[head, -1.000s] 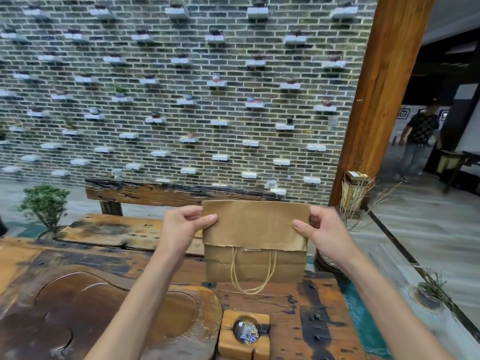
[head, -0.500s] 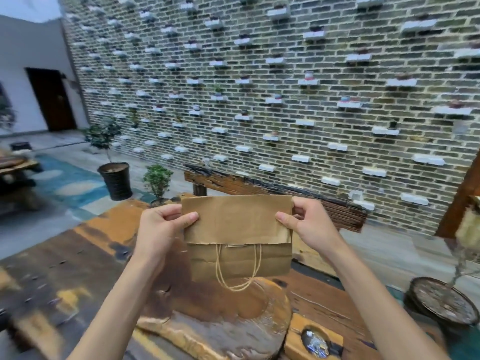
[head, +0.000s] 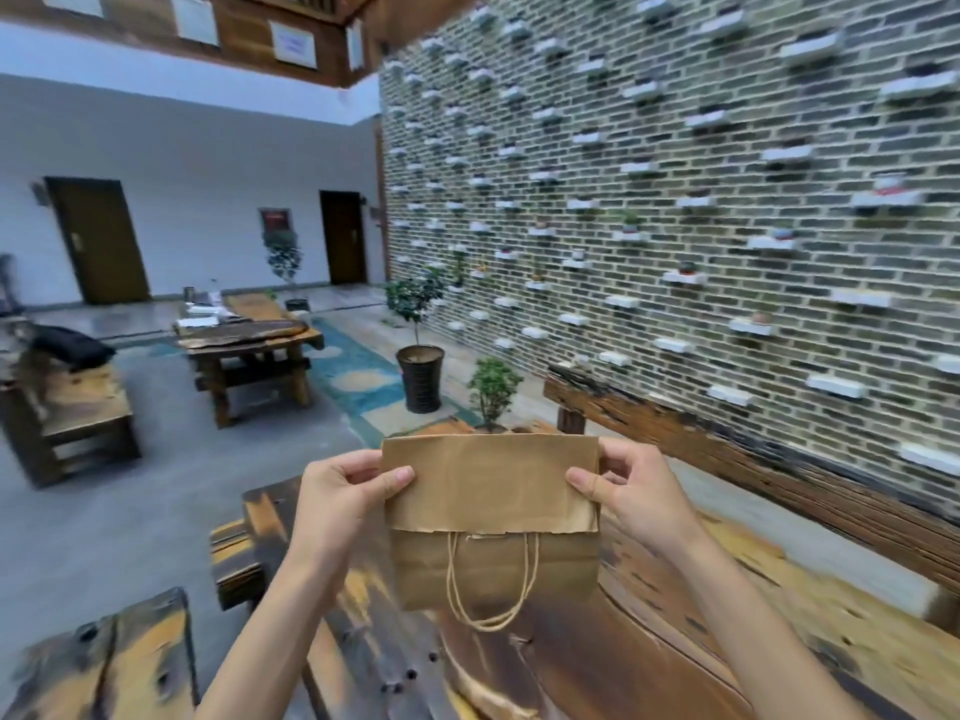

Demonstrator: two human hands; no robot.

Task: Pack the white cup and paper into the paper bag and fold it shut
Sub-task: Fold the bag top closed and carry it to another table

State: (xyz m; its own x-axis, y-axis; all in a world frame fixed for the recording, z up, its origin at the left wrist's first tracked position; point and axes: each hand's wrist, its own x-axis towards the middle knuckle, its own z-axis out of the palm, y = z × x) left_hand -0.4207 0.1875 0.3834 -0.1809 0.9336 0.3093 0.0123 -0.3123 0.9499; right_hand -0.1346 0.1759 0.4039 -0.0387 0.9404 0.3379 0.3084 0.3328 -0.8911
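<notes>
Here we hold the paper bag (head: 491, 522) upright in the air above the wooden table (head: 649, 652), its top flap folded down over the front and its twine handles (head: 491, 589) hanging below the flap. Our left hand (head: 345, 504) pinches the flap's left edge, thumb in front; our right hand (head: 631, 498) pinches the right edge likewise.

You hold a plain kraft-brown paper bag (head: 491, 491) with tan twine handles (head: 491, 584); below it the bench (head: 597, 662) is dark brown streaked with orange-yellow; beyond it, grey-green brick wall (head: 701, 226).
</notes>
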